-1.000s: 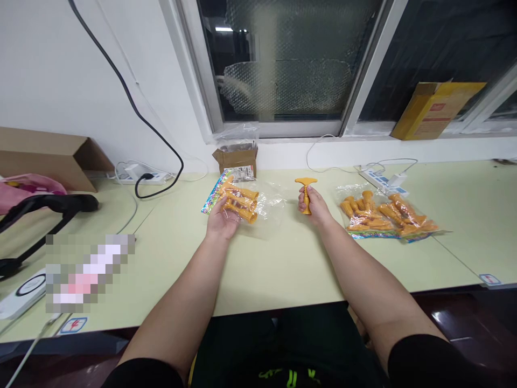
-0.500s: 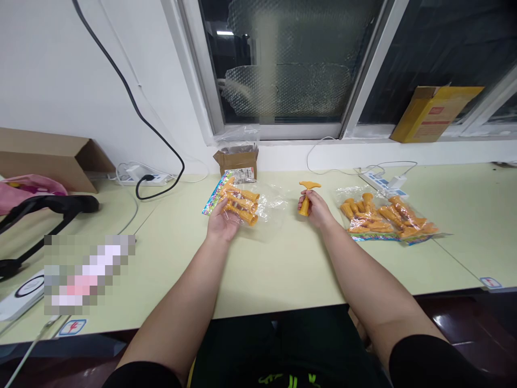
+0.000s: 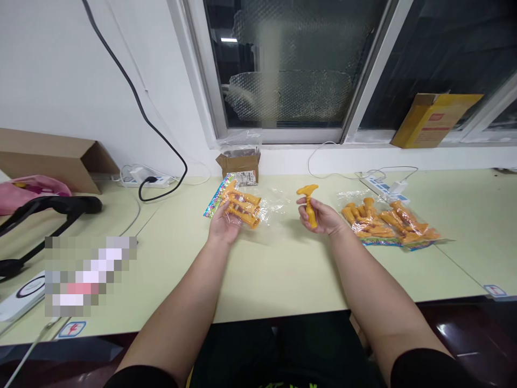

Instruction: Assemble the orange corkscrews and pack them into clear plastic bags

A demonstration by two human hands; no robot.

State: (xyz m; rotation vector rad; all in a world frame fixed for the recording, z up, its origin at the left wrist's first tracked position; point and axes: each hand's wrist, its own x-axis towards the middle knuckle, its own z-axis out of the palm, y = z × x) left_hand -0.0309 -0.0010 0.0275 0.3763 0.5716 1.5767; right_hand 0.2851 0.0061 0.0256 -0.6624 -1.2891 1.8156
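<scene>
My left hand is closed on a clear plastic bag with a colourful printed edge. Several orange plastic hammer-shaped pieces lie inside it, their flared hollow ends pointing right. To the right, my right hand grips a single orange hammer-shaped piece by its handle, thumb and fingers wrapped round it. The piece stands upright, its curved crosspiece at the top, apart from the bag. Beyond my right forearm, two more clear bags of similar orange pieces lie on the table.
The pale yellow table runs along a window wall. Behind my left hand stands a small open cardboard box. Power strips with cables lie at the back. A black strap-like frame and a larger carton are at left.
My right hand has lowered slightly and turned the orange hammer-shaped piece, so its head faces more toward me. The left hand still holds the bag. The whole view has shifted slightly.
</scene>
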